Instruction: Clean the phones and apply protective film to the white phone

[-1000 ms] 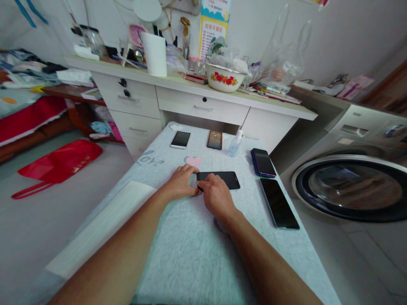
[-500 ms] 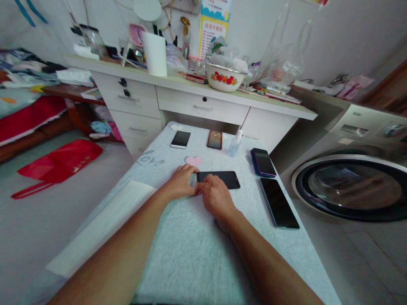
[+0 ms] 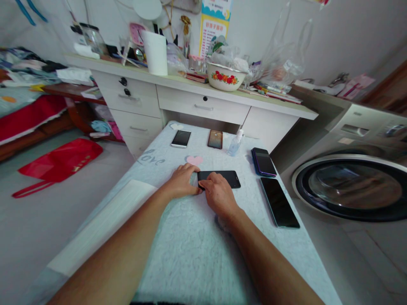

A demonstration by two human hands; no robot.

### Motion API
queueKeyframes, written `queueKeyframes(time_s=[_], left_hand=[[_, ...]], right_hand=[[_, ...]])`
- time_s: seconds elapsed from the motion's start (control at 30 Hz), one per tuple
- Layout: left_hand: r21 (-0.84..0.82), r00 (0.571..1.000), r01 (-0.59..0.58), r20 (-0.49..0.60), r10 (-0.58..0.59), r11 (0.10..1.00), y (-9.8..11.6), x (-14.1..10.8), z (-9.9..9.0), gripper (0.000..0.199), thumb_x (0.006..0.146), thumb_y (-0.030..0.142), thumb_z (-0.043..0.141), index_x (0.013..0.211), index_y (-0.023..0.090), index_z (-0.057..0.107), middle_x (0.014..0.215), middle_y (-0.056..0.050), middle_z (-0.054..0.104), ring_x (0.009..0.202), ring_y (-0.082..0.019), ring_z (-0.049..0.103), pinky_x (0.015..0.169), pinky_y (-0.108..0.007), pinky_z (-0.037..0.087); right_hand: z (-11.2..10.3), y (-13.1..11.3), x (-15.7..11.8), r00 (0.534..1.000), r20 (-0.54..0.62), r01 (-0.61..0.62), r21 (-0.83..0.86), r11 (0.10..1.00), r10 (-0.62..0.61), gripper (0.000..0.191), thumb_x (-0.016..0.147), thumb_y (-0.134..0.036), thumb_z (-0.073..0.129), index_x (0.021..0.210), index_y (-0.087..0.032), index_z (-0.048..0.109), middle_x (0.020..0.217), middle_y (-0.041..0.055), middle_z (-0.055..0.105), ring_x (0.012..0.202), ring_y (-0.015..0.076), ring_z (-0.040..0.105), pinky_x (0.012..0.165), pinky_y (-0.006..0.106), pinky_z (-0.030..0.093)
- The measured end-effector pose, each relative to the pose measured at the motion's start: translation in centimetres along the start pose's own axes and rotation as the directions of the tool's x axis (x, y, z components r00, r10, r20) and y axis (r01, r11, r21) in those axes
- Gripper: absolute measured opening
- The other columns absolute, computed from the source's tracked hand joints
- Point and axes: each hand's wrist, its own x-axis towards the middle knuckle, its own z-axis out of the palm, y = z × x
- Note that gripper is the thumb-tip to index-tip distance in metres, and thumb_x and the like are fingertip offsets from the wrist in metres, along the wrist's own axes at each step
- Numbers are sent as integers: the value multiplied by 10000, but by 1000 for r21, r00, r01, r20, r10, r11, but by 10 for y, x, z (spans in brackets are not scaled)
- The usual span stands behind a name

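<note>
Lying on the floor (image 3: 82,212), far left: a glossy red bag (image 3: 62,160), flattened. Next, a long pale strip (image 3: 101,224) on the textured tablecloth (image 3: 187,258), one edge partly covered. Left hand (image 3: 182,182) pinches the left end of the black phone (image 3: 230,178), thumb and fingers at opposite long edges; phone is smooth, flat, mid-table. Right hand (image 3: 219,192) curls over that same end, fingers bunched, masking part of its face; cannot tell whether it grips anything. Beyond, a clear bottle (image 3: 234,146), then a purple-edged phone (image 3: 265,162), rectangular. Washing machine (image 3: 356,169), round-windowed, is cut off at frame right.
</note>
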Motion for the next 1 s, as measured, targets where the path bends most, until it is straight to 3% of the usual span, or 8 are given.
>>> queueKeyframes(time_s=[1.0], left_hand=[[10, 1000, 3, 9, -4, 1000, 0, 0, 0, 618, 583, 388, 732, 1138, 193, 546, 1211, -89, 521, 1142, -295, 487, 966, -392, 406]], right_hand=[[-6, 2, -3, 1000, 25, -1, -26, 1000, 1, 289, 888, -129, 435, 961, -212, 702, 930, 66, 573, 847, 189, 464, 762, 284, 324]])
